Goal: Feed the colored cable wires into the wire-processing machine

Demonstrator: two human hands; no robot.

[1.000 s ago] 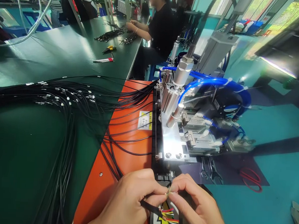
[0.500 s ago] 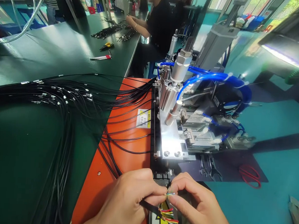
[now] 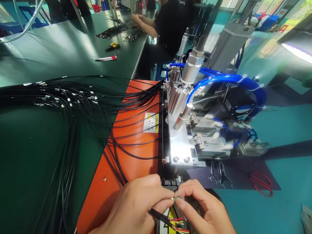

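My left hand (image 3: 138, 205) is closed around black cables (image 3: 159, 215), whose stripped ends fan out in red, yellow, green and white wires (image 3: 181, 231) below the fingers. Its thumb and forefinger pinch another wire end. Facing it, my right hand (image 3: 206, 208) is closed in a pinch on the thin coloured wires (image 3: 176, 198) at the same spot, fingertips nearly touching. The fingertips cover most of these wires. Just beyond both hands stands a metal machine (image 3: 179, 142) with a row of black cables (image 3: 133, 156) running into its left side.
An orange plate (image 3: 132, 171) adjoins the green table (image 3: 18, 151), where a thick cable bundle (image 3: 67, 154) lies. Wrenches (image 3: 222, 176) and red-handled scissors (image 3: 261, 182) lie at right. Pliers (image 3: 112, 46) and a red-handled tool (image 3: 108, 58) lie farther back. A person (image 3: 166, 26) works at the table's far side.
The fingertips of both hands have drawn over the pinched wires, so less of their coloured length shows. The view has shifted slightly. Both hands keep their hold.
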